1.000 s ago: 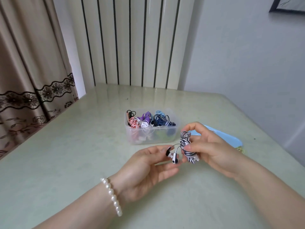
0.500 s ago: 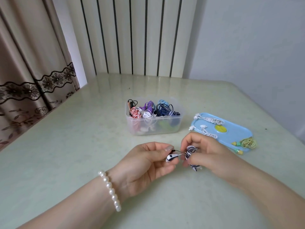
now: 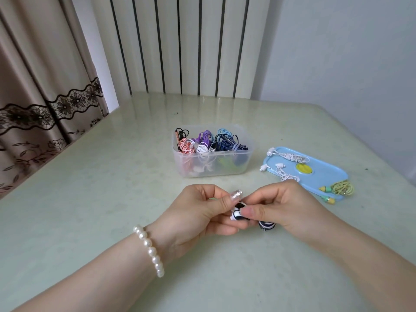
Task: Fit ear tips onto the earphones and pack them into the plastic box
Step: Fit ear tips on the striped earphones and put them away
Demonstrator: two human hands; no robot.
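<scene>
Low over the table near me, both hands meet on a pair of black-and-white striped earphones (image 3: pixel 238 214). My left hand (image 3: pixel 198 210) pinches the earbud end between thumb and fingers. My right hand (image 3: pixel 283 206) pinches the same earbud from the right, and the coiled striped cable (image 3: pixel 266 225) sticks out below its fingers. Whether an ear tip is on the earbud is hidden by my fingers. Behind my hands stands the clear plastic box (image 3: pixel 246 163), holding several coiled earphones in orange, purple, white, blue and black.
A light blue lid (image 3: pixel 324 174) lies to the right of the box, with two white earphone sets (image 3: pixel 290 157) and a yellow-green set (image 3: pixel 342 188) on it. A curtain hangs at the left and a striped wall panel stands behind the pale green table (image 3: pixel 112 188).
My hands have come lower and closer together, and the earbuds that hung between them are now pinched by both. The view has tilted down, so the blue lid shows.
</scene>
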